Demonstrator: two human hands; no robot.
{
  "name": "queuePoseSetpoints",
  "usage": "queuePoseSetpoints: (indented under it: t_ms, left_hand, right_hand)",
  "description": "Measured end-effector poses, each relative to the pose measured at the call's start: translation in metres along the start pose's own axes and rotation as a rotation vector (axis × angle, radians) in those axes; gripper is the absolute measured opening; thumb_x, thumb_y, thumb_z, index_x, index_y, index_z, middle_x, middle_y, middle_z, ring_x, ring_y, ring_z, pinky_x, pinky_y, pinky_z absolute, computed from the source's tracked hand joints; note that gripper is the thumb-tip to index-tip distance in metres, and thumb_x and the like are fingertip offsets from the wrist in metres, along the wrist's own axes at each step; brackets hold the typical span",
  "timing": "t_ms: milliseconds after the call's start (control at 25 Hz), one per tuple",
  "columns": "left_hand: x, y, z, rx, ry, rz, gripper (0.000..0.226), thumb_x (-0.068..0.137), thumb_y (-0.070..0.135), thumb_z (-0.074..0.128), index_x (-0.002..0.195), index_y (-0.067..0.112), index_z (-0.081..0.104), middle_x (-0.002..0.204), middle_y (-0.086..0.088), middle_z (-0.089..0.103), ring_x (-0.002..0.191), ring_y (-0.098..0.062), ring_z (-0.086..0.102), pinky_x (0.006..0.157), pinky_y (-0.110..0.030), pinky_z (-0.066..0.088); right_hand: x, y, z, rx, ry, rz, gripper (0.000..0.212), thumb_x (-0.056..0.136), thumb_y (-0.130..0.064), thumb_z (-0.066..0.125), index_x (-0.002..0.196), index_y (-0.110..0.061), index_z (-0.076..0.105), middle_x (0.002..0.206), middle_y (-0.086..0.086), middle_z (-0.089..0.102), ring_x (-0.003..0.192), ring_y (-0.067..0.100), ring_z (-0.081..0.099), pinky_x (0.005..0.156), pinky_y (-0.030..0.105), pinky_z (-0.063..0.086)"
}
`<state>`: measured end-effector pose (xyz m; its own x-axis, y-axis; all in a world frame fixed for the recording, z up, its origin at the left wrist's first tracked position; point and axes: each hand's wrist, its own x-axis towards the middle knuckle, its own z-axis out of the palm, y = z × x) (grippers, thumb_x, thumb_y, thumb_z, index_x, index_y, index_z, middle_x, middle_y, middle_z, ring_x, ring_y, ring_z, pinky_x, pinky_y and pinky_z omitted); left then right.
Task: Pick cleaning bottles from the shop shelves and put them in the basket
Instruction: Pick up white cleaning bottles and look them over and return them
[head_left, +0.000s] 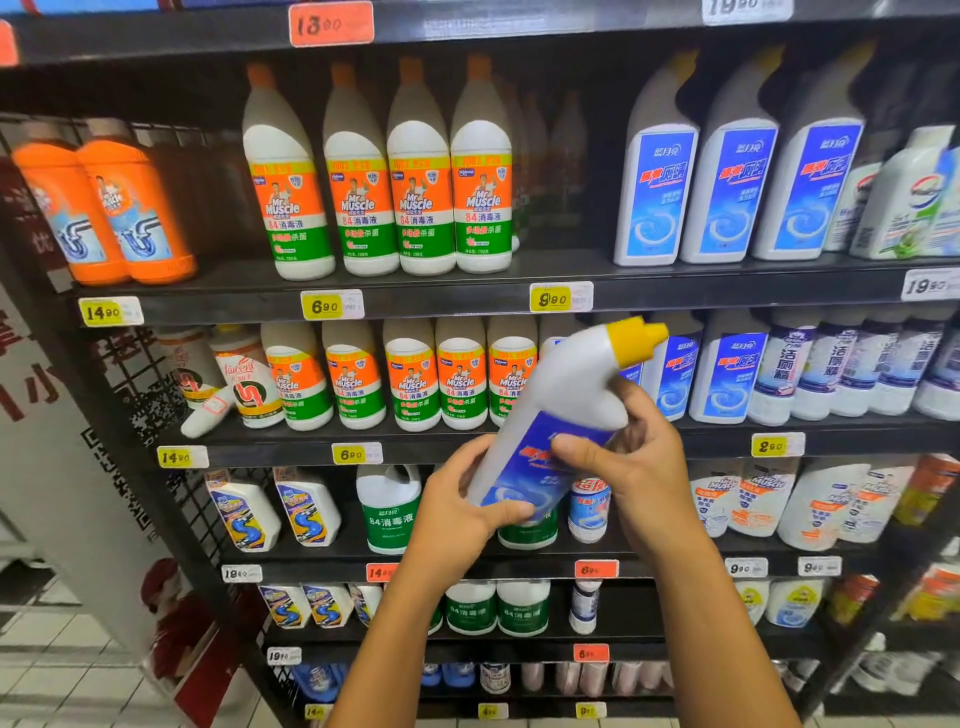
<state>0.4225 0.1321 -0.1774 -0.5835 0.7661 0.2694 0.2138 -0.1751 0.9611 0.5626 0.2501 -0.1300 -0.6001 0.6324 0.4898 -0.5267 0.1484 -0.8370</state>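
A white toilet-cleaner bottle (563, 405) with a blue label and a yellow angled cap is held tilted in front of the shelves, cap pointing up and right. My left hand (467, 499) grips its lower end, thumb across the label. Around its middle, my right hand (634, 457) holds it with the thumb on the front of the label. More of the same blue-label bottles (727, 374) stand on the shelf just behind. No basket is in view.
Black shelving (467, 304) holds rows of cleaners: white Mr Muscle bottles (415, 208), orange drain-cleaner bottles (130, 208), green-label jugs (389, 514). One small white bottle (208, 413) lies on its side at the left. White tiled floor (52, 675) shows at bottom left.
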Motion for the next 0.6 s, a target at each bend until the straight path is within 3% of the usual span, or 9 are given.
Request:
queuePoseSetpoints:
  t_ms: [200, 360, 480, 600]
  left_hand:
    - [-0.014, 0.024, 0.005, -0.086, -0.041, -0.062, 0.062, 0.062, 0.014, 0.09, 0.117, 0.02, 0.063, 0.106, 0.0, 0.075, 0.1, -0.021, 0.072, 0.079, -0.033, 0.061]
    - [-0.014, 0.04, 0.009, -0.038, 0.141, 0.031, 0.059, 0.058, 0.02, 0.094, 0.107, 0.031, 0.064, 0.096, -0.007, 0.07, 0.086, -0.01, 0.071, 0.071, -0.024, 0.059]
    - [-0.011, 0.046, 0.017, -0.009, 0.309, 0.119, 0.057, 0.064, 0.018, 0.092, 0.106, 0.039, 0.06, 0.091, 0.004, 0.066, 0.08, -0.002, 0.068, 0.071, -0.022, 0.058]
    - [-0.015, 0.053, 0.024, 0.056, 0.337, 0.184, 0.068, 0.057, 0.047, 0.086, 0.118, 0.043, 0.057, 0.103, 0.027, 0.065, 0.097, 0.005, 0.065, 0.081, -0.024, 0.057]
  right_hand:
    - [0.011, -0.001, 0.007, 0.145, 0.236, 0.134, 0.054, 0.071, -0.024, 0.08, 0.12, -0.011, 0.061, 0.102, 0.009, 0.077, 0.086, 0.019, 0.075, 0.067, 0.029, 0.059]
    - [0.015, 0.005, 0.003, 0.312, 0.275, 0.282, 0.056, 0.079, -0.029, 0.072, 0.127, -0.005, 0.06, 0.104, 0.009, 0.074, 0.087, 0.018, 0.071, 0.072, 0.034, 0.061]
    - [0.016, 0.017, 0.002, 0.58, 0.299, 0.463, 0.059, 0.079, -0.03, 0.068, 0.132, -0.007, 0.058, 0.11, 0.012, 0.072, 0.094, 0.021, 0.071, 0.078, 0.04, 0.061]
    - [0.017, 0.033, 0.007, 0.77, 0.305, 0.57, 0.06, 0.081, -0.035, 0.067, 0.131, -0.004, 0.06, 0.118, 0.016, 0.071, 0.105, 0.028, 0.071, 0.079, 0.046, 0.061]
